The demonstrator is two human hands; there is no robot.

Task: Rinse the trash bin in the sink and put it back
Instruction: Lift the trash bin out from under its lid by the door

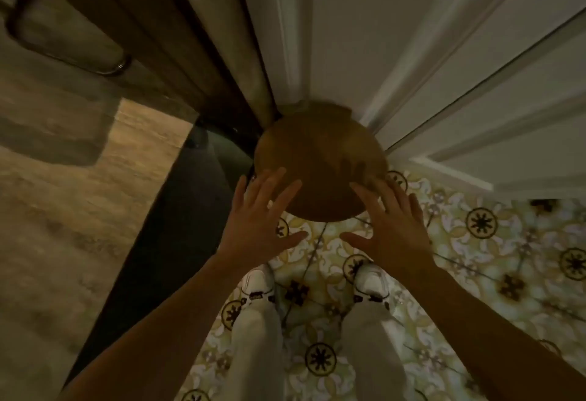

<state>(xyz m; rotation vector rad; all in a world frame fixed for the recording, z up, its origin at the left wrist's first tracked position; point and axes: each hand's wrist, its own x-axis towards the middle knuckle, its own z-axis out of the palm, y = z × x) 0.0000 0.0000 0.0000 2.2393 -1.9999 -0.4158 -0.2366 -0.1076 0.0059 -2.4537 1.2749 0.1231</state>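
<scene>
A round trash bin with a brown domed lid (320, 159) stands on the patterned tile floor, tucked into the corner where a white door meets a wooden cabinet. I look straight down on it. My left hand (258, 216) hovers at the lid's near left edge with its fingers spread and straight. My right hand (391, 226) is spread the same way at the near right edge. Neither hand grips the bin; whether the fingertips touch the lid is unclear.
A white panelled door (459, 67) rises behind and to the right. A wooden vanity with a stone-look counter (57, 210) fills the left side, its dark side panel beside the bin. My two white shoes (257, 286) stand on the floor tiles (507, 273) below.
</scene>
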